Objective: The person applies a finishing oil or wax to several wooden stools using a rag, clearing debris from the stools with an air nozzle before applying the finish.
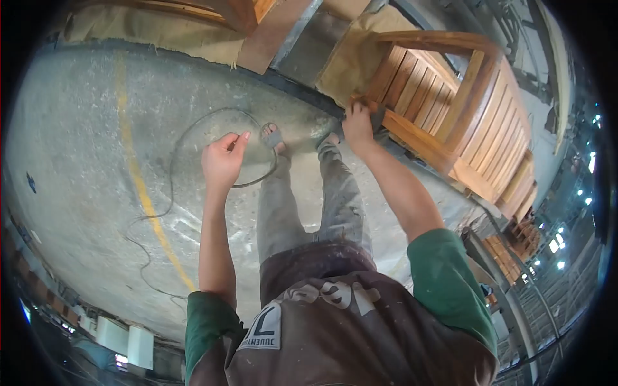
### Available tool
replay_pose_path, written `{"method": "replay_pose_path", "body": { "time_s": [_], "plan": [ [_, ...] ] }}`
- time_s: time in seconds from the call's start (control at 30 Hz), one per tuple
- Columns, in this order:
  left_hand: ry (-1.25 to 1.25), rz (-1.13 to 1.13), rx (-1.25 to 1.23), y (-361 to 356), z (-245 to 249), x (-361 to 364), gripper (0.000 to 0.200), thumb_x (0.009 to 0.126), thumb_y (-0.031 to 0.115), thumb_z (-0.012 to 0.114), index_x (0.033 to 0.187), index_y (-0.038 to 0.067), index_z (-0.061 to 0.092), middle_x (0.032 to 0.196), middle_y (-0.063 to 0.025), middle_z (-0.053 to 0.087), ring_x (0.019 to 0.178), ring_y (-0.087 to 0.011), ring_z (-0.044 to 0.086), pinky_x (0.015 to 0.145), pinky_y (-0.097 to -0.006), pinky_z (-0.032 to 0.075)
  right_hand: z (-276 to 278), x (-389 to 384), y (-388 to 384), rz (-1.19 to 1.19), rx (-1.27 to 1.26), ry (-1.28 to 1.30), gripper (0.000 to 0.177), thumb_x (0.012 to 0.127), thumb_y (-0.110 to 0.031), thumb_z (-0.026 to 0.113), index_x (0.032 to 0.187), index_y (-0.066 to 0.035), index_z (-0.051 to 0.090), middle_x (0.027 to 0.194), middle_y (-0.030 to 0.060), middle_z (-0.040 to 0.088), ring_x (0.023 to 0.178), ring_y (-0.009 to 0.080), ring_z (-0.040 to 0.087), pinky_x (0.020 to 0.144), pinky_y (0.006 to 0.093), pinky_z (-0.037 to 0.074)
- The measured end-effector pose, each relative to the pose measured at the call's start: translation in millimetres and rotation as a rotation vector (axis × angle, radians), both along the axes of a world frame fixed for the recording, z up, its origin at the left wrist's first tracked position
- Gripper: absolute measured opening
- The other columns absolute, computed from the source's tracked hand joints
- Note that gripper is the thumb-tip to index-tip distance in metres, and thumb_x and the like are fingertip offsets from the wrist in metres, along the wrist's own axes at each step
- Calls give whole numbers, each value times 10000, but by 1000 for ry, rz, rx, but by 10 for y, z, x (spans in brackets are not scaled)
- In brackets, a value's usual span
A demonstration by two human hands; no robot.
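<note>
A slatted wooden chair (444, 138) rests tipped over on the raised bench at my right, its leg and rail reaching toward me. My right hand (358, 125) is closed over the near end of that wood, fingers bent around it; a dark patch beside the fingers is partly hidden. Out over the floor, my left hand (222, 161) hangs in a loose fist with its thumb alongside the curled fingers, and nothing shows in it. A thin dark cable or hose (172, 154) loops on the floor behind that hand and past my left foot.
Tan sheeting (151, 56) covers the bench, whose dark edge (293, 87) runs across in front of my feet. Another wooden piece (235, 11) lies at the top. A yellow line (136, 174) crosses the concrete floor. Stacked wood (505, 257) and metal framing stand at right.
</note>
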State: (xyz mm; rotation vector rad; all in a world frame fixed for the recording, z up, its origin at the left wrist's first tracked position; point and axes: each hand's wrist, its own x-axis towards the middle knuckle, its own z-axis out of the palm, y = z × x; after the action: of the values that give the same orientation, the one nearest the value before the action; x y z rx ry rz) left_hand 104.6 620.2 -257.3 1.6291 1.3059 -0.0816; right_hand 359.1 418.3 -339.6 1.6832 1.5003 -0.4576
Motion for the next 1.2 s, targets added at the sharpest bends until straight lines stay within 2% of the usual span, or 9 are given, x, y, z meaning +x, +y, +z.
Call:
{"method": "replay_pose_path", "body": {
  "time_s": [0.13,0.37,0.5,0.57,0.7,0.8,0.83,1.07,1.2],
  "plan": [
    [-29,9,51,24,56,4,352,893,356,674,748,36,657,539,-108,530,469,-246,447,499,-360,365,1397,-59,-67,-17,-349,111,248,827,-163,601,1008,-68,741,1144,90,621,1073,273,555,837,386,484],
    [9,54,74,-205,67,506,368,900,405,640,780,62,696,581,-127,593,552,-308,606,545,-396,442,3417,941,468,-17,143,191,258,751,-126,646,1008,-149,643,1123,39,577,1086,290,547,778,380,553],
    [-3,59,79,-573,22,883,324,884,373,669,794,63,693,591,-127,603,566,-325,611,544,-391,448,2549,2451,929,173,431,-1,378,799,-110,599,1174,-143,628,1280,71,589,1096,357,574,871,458,531],
    [-16,72,153,-815,22,1059,309,879,357,680,786,62,687,593,-125,605,564,-327,607,539,-387,444,1945,2816,1462,-183,-98,-43,389,873,-215,585,1245,-105,607,1260,152,601,1123,375,582,943,459,485],
    [-15,109,177,-1236,407,1220,252,863,300,712,749,79,676,566,-105,580,523,-315,569,521,-384,427,400,2959,1684,96,-553,219,334,884,-288,552,1090,-82,716,1175,168,673,1075,320,639,899,405,509],
    [-9,190,284,-1445,692,1100,188,854,226,732,751,75,685,526,-88,545,471,-269,520,493,-356,396,-607,3168,1785,-384,-718,193,300,863,-247,604,1105,-109,713,1185,128,679,1104,266,636,922,373,501],
    [-12,321,284,-1496,746,1021,175,859,197,731,762,58,687,514,-81,537,464,-235,504,487,-336,382,-1004,3272,1653,-184,-412,169,301,835,-204,649,1126,-142,700,1206,92,673,1133,238,624,954,349,489],
    [180,690,65,-1413,377,623,196,875,153,732,781,-11,680,504,-49,522,455,-108,415,455,-289,326,-1423,2731,1599,-360,-316,2,451,799,-193,672,1235,-84,659,1275,113,646,1166,279,621,947,428,510],
    [197,252,165,-988,87,700,213,849,211,747,729,60,657,478,-88,505,417,-218,504,448,-331,376,-1081,2762,1765,-261,-447,133,434,789,-166,653,1215,-87,675,1248,142,653,1157,288,626,924,429,520]
  ]
}}
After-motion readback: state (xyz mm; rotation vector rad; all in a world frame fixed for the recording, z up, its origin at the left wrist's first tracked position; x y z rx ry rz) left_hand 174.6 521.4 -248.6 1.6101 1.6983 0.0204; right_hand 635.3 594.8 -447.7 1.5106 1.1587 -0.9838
